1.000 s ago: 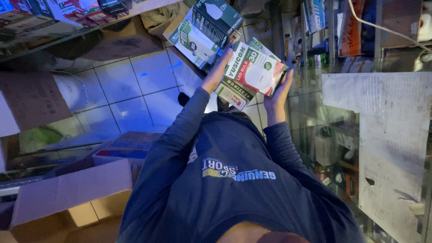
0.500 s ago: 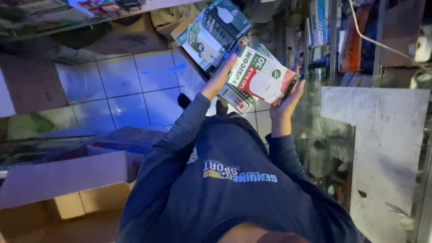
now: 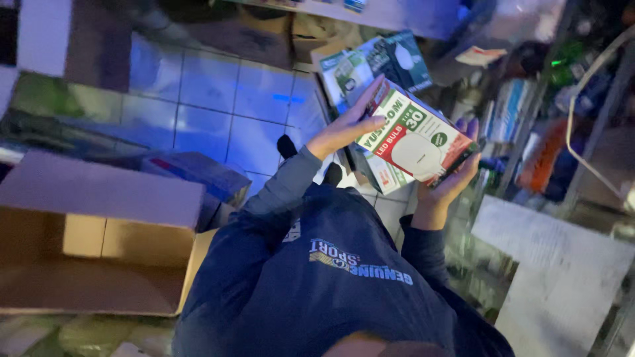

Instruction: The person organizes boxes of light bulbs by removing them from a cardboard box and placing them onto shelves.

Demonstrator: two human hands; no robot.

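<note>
A dim, blue-lit storeroom or shop shows from above: a pale tiled floor (image 3: pixel 218 99) runs across the far left, crowded shelves (image 3: pixel 529 125) of goods fill the right side, and a white sheet of paper or board (image 3: pixel 562 264) lies at the near right. At the near left stands an open cardboard box (image 3: pixel 99 231), its flaps spread, and as far as the view shows nothing lies in the visible part of it. The person, in a dark blue sweatshirt (image 3: pixel 317 284), holds a white and green bulb carton (image 3: pixel 413 135) out in front of the chest, tilted, with a red band along one edge. The left hand (image 3: pixel 347 125) lies on the carton's left edge, its fingers (image 3: pixel 370 122) curled over the top face and grasping it. The right hand (image 3: pixel 460 172) cups the carton's right, lower edge from beneath, fingers wrapped up around the side, also gripping. Beyond the carton, at the far centre, a cluster of similar green and dark cartons (image 3: pixel 377 63) sits in or on brown cardboard by the floor. Judging by this, one carton is lifted clear of the stack and in both hands, not yet set down anywhere; the rest of the stack lies untouched.
</note>
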